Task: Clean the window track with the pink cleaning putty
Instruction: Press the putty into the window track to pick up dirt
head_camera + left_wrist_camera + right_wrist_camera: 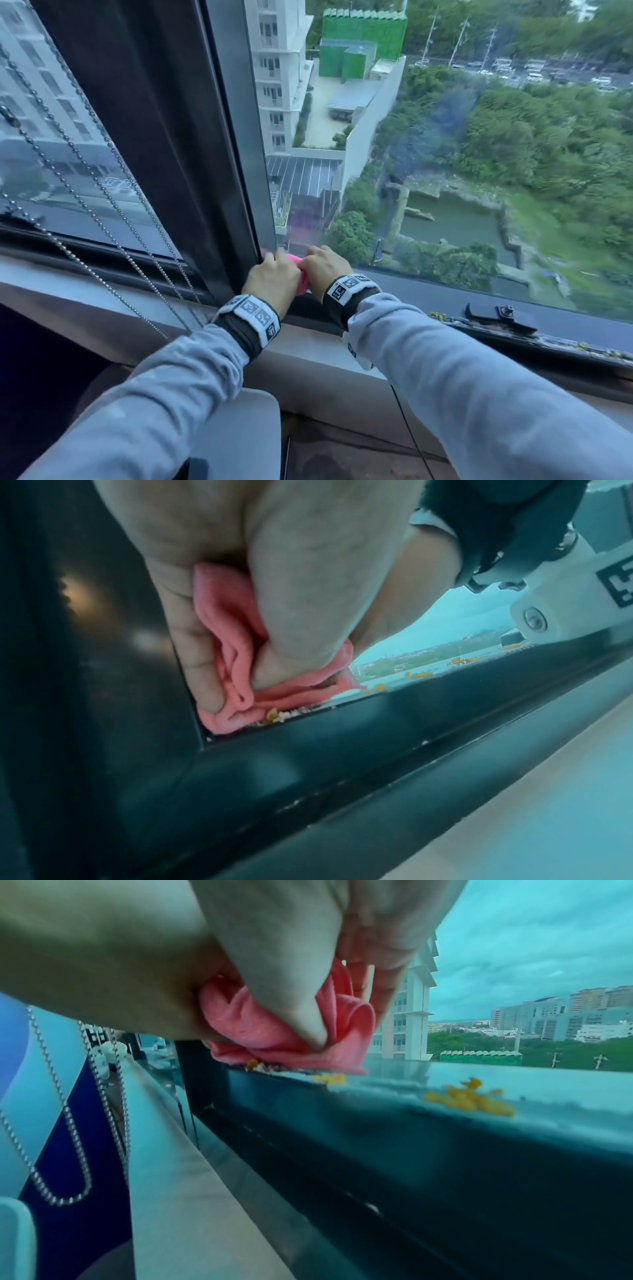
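A pink, folded, cloth-like lump of putty [297, 274] sits in the left corner of the dark window track [428, 291], against the vertical frame. My left hand [274, 277] grips its left part; in the left wrist view the fingers [202, 653] curl round the pink putty [236, 669]. My right hand [323, 267] pinches the right part; in the right wrist view the thumb [291, 996] presses into the pink putty [260, 1026]. Yellow crumbs [469, 1099] and pale grit [284, 715] lie along the track beside it.
A dark vertical window frame [212, 144] stands just left of the hands. Bead chains [102, 192] hang across the left pane. A window latch [503, 313] sits on the track to the right. A pale sill [308, 356] runs below.
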